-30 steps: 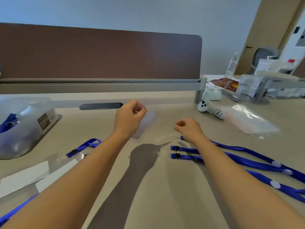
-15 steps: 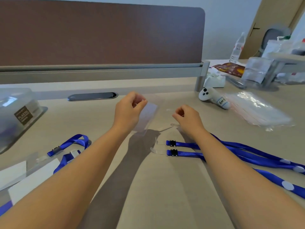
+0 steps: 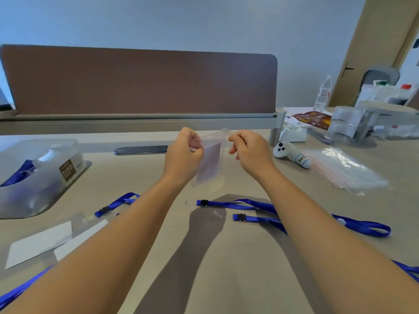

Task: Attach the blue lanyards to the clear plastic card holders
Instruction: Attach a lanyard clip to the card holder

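A clear plastic card holder (image 3: 209,163) with a pale card inside hangs upright above the desk. My left hand (image 3: 184,152) pinches its upper left edge. My right hand (image 3: 251,150) has its fingers curled at the holder's top right corner, pinching it. Below them two blue lanyards (image 3: 254,205) with black clips lie on the desk, their clear loop ends pointing left. Another blue lanyard (image 3: 118,203), joined to a holder with a white card (image 3: 38,243), lies at the left.
A clear plastic box (image 3: 38,175) with blue lanyards stands at the far left. A white controller (image 3: 292,155) and a bag of clear holders (image 3: 344,168) lie at the right. A brown divider (image 3: 140,82) closes the desk's far side.
Both hands have risen from the desk with the card holder, which now hangs upright between them. My right hand came off the lanyards and up to the holder's top corner.
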Demonstrator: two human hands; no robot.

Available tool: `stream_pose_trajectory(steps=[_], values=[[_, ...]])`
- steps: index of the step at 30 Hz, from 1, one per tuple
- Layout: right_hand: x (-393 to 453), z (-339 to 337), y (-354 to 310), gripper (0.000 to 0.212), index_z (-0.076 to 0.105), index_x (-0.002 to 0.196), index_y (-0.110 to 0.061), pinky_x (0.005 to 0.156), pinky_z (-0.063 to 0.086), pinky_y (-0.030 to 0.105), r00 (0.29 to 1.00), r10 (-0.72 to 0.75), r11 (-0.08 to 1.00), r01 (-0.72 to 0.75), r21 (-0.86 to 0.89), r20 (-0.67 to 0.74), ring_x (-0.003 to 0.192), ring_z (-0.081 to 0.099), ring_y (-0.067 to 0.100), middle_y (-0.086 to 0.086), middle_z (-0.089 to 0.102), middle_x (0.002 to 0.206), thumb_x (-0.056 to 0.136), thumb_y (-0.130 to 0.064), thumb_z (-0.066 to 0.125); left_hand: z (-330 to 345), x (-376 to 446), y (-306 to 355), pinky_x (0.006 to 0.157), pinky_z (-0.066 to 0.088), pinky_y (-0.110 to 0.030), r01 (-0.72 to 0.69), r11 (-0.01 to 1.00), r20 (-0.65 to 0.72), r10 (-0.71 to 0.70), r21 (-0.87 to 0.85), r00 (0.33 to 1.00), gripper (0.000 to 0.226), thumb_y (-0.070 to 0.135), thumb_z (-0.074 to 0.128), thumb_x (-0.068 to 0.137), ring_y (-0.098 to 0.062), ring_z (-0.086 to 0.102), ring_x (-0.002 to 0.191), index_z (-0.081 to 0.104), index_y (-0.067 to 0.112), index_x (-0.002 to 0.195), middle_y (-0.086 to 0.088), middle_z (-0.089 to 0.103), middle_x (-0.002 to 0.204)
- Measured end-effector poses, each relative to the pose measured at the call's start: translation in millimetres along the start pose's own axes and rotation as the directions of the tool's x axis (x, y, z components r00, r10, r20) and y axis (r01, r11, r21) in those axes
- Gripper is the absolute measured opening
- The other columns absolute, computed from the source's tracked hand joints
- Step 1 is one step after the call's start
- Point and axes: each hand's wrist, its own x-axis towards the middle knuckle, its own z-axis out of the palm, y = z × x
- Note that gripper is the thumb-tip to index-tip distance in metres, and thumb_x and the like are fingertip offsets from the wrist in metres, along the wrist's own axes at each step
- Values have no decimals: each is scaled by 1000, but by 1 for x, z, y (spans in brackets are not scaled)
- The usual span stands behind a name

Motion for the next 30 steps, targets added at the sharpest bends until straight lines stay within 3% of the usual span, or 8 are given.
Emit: stream_pose_trajectory(steps=[5,9,13,17,20,25,30], values=[[-14,-2,-7,31,59,66,-14,50,42,16,978,156,980,-171,104,139,43,48,5,0,55,55,92,-11,44,0,-14,3,64,42,-22,-1,999,27,0,32,1000,20,1,49,85,-19,53,81,53,9,103,-3,57,85],[-23,-7,-11,31,58,60,-12,39,40,12,950,241,944,-277,182,197,28,46,1,3,56,53,89,-7,48,3,-24,7,69,44,-27,-28,998,15,27,60,1000,14,2,51,85,-19,52,80,58,6,97,-5,58,86],[-28,-12,-16,30,58,61,-12,40,42,12,945,263,934,-300,192,196,29,48,1,3,58,54,89,-7,48,3,-32,13,70,45,-31,-99,989,23,97,110,995,13,4,52,85,-20,52,82,58,3,96,-13,63,96],[-31,-14,-23,19,61,85,0,41,43,10,937,277,911,-326,252,211,39,52,3,3,57,59,92,-9,46,0,-35,14,79,51,-39,-159,973,37,155,169,987,15,3,50,85,-28,58,89,59,3,98,-18,66,100],[-32,-12,-27,25,60,99,6,50,44,14,936,262,879,-332,343,234,51,50,9,2,57,63,95,-11,43,-1,-32,13,78,50,-34,-125,985,57,119,121,991,17,4,52,84,-22,56,84,60,4,99,-15,66,98],[-35,-10,-29,21,57,80,-13,64,42,20,924,221,842,-342,417,312,62,50,10,1,58,69,94,-8,42,-8,-28,12,72,44,-23,-85,996,121,83,8,989,31,10,57,83,-17,53,86,55,7,113,-12,64,100],[-33,-9,-30,20,57,81,-13,62,45,20,897,223,786,-397,474,382,61,52,12,4,60,71,92,-2,45,-14,-26,7,78,44,-27,-128,989,131,118,75,984,33,7,53,85,-17,51,88,54,11,117,-15,64,108]])
